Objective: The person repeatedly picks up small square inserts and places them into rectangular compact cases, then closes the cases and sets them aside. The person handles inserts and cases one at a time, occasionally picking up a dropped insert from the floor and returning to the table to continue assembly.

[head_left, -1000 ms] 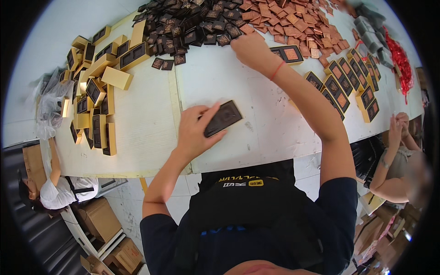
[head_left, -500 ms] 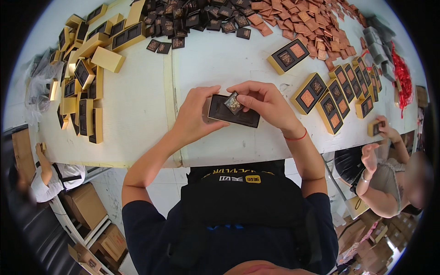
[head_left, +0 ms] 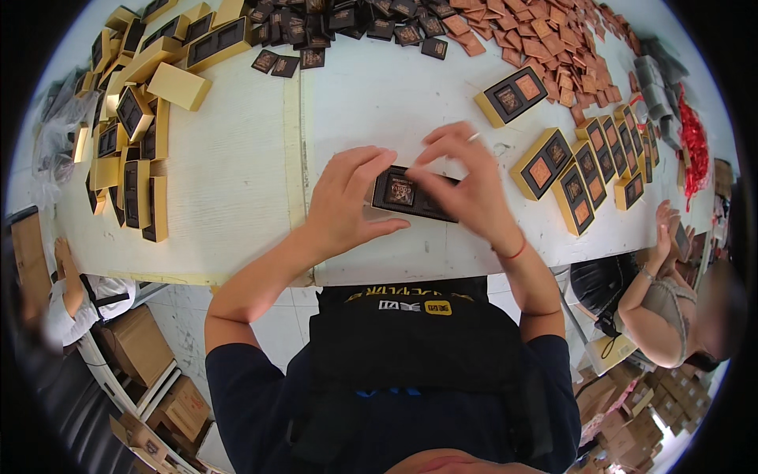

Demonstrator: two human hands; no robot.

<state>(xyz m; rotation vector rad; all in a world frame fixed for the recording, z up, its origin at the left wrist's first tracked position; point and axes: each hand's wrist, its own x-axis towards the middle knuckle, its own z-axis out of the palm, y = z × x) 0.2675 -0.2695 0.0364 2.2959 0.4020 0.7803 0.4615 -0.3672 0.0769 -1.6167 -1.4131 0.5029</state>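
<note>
A shallow box (head_left: 380,201) with a black inner tray lies on the table in front of me. One flat black square with bronze print (head_left: 399,190) sits in its left compartment. My left hand (head_left: 341,197) cups the box's left end, fingertips at the far corner and thumb stretched along the near side. Over the box's right part hovers my right hand (head_left: 470,186), partly smeared by motion. Its fingers are apart and nothing shows in them; it hides much of the right compartment.
Gold boxes with black inserts (head_left: 134,193) are heaped at left. Black squares (head_left: 316,28) and copper squares (head_left: 545,47) form piles along the far side. Filled two-square boxes (head_left: 541,164) stand at right. Co-workers (head_left: 659,296) sit at the table's right and left.
The black square has gone from my right fingers into the box's left compartment. My right hand has lifted and spread its fingers. The view has shifted slightly.
</note>
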